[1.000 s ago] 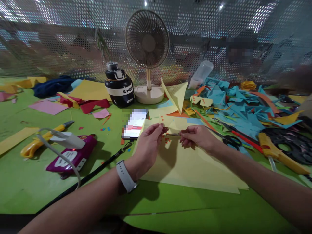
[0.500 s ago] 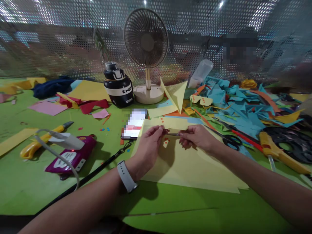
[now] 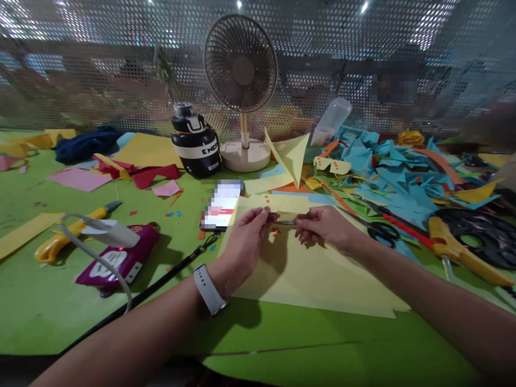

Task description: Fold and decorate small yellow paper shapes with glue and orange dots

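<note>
Over a pale yellow sheet [image 3: 314, 279], my left hand [image 3: 248, 231] is closed in a pinch. A tiny reddish bit shows at its fingertips, too small to name. My right hand [image 3: 322, 226] is also closed, its thumb and fingers gripping a thin metal blade [image 3: 287, 222] that points left to the left fingertips. Below the fingers lie small orange bits [image 3: 275, 232]. A narrower yellow strip [image 3: 290, 201] with orange dots lies at the sheet's far edge, just beyond both hands.
A lit phone [image 3: 222, 207] lies left of the sheet. Behind stand a black bottle [image 3: 197, 148] and a fan [image 3: 244, 156]. Scissors [image 3: 382, 234], a yellow glue gun [image 3: 463, 258] and blue paper scraps [image 3: 371, 156] crowd the right. A yellow cutter [image 3: 68, 239] and purple power bank [image 3: 137, 258] lie left.
Both hands have stayed almost in place, still pinching close together. The blade has shifted only slightly between them.
</note>
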`<control>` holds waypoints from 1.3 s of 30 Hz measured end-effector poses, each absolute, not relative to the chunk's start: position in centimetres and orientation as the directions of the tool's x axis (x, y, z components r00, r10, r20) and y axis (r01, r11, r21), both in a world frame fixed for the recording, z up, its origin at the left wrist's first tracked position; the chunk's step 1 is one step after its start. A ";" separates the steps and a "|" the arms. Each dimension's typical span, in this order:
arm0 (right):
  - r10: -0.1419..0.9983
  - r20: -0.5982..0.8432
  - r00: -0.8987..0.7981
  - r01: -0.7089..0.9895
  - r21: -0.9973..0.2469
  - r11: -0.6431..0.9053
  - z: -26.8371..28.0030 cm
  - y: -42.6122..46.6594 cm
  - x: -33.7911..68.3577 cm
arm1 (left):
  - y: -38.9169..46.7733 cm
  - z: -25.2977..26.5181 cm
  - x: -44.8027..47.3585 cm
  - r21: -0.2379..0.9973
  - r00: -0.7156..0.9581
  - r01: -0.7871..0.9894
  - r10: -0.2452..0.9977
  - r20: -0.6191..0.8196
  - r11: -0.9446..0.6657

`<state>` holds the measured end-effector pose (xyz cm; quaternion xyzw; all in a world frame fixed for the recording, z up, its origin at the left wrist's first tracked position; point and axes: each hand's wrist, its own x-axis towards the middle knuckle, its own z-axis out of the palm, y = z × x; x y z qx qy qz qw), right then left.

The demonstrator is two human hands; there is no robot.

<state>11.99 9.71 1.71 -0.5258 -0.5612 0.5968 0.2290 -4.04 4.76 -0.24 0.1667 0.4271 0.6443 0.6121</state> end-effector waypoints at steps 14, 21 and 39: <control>0.875 -0.355 -0.329 0.261 -0.925 -0.277 1.0 10.1 12.5 | 4.9 0.1 -4.6 0.789 -0.243 -0.613 0.940 -0.238 0.041; 0.863 -0.367 -0.346 0.250 -0.923 -0.292 1.2 9.9 12.3 | 4.8 -0.2 -4.3 0.768 -0.221 -0.635 0.932 -0.289 0.087; 0.869 -0.318 -0.380 0.427 -0.893 -0.140 3.2 9.9 14.8 | 3.6 0.0 -3.4 0.771 -0.187 -0.632 0.950 -0.251 0.079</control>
